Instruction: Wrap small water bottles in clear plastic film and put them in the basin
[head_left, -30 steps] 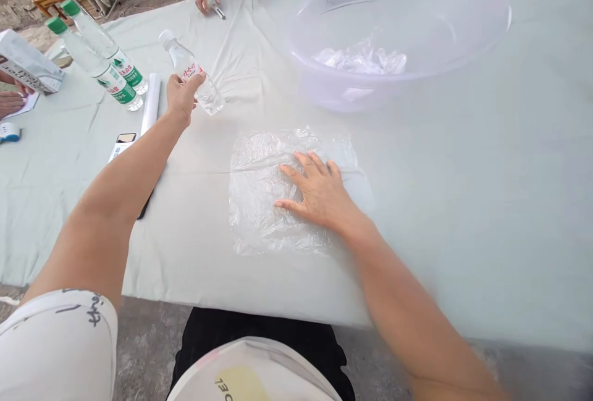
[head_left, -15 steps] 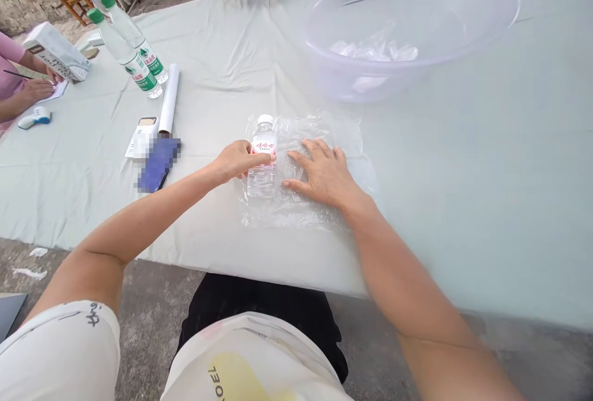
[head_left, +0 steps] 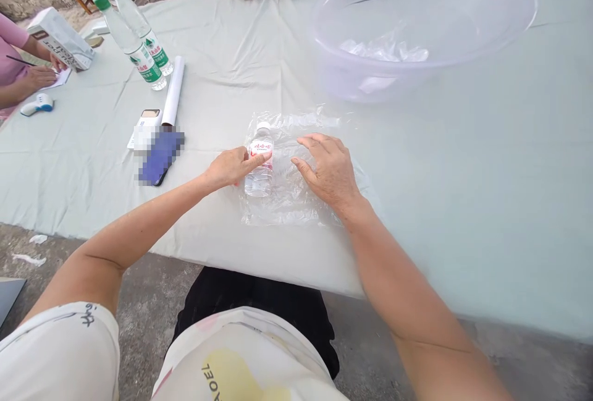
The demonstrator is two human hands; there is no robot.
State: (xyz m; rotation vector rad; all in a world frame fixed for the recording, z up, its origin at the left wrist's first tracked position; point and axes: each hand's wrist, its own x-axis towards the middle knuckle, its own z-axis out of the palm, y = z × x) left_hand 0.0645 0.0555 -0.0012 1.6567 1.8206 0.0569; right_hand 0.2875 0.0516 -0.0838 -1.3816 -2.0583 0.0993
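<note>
A small clear water bottle [head_left: 259, 181] with a white cap and a red-and-white label lies on a sheet of clear plastic film [head_left: 296, 206], near the film's left side. My left hand [head_left: 231, 165] grips the bottle from the left, its thumb across the label and the other fingers mostly hidden beside or under it. To the right of the bottle, my right hand [head_left: 331, 169] is over the film with fingers bent and apart, holding nothing. Whether its fingertips touch the film I cannot tell.
A large translucent basin [head_left: 343, 83] holding crumpled clear plastic stands at the back right. At left are two green-capped bottles [head_left: 146, 64], a white roll [head_left: 173, 92] and a phone [head_left: 160, 157]. Two other people's hands work at the far edge and far left.
My right hand, flat on the film before, has drawn its fingers together and bent them. The bottle's cap end has tilted slightly, with my left hand still on it.
</note>
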